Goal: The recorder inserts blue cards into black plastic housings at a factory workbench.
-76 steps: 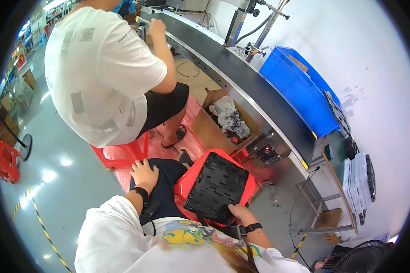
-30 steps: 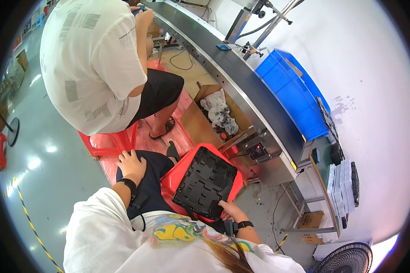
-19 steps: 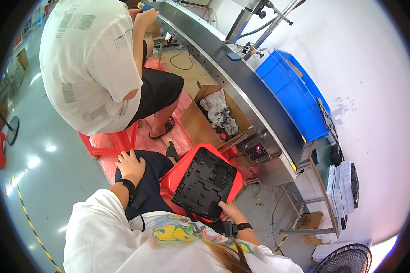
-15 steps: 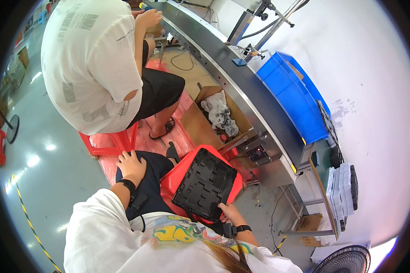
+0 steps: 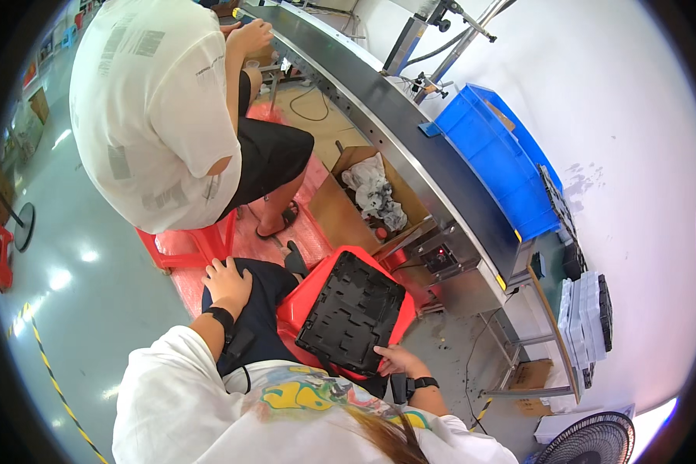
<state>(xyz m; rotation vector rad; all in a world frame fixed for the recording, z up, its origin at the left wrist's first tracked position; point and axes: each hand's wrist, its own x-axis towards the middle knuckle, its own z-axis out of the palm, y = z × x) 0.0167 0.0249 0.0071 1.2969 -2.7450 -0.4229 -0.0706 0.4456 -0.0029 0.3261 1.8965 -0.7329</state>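
Note:
A black moulded plastic tray (image 5: 351, 313) with shallow recesses lies on a red plastic stool (image 5: 290, 312) beside my right leg. My right hand (image 5: 400, 361) holds the tray's near right corner, thumb over the rim, the other fingers partly hidden. My left hand (image 5: 228, 284) rests on my dark-clothed thigh with its fingers spread and nothing in it. On the dark conveyor belt (image 5: 472, 182), out of reach of both hands, sits a small flat blue piece (image 5: 430, 130) close to a blue bin.
A co-worker in a white shirt (image 5: 158, 116) sits ahead on a red stool (image 5: 197, 243), hands at the belt. A cardboard box (image 5: 340, 213) with crumpled plastic stands under the conveyor. The blue bin (image 5: 495, 162), stacked white trays (image 5: 584, 317) and a black fan (image 5: 591, 441) are on the right.
The small blue piece has travelled along the belt toward me, up to the blue bin. My hands keep their places on the thigh and the tray.

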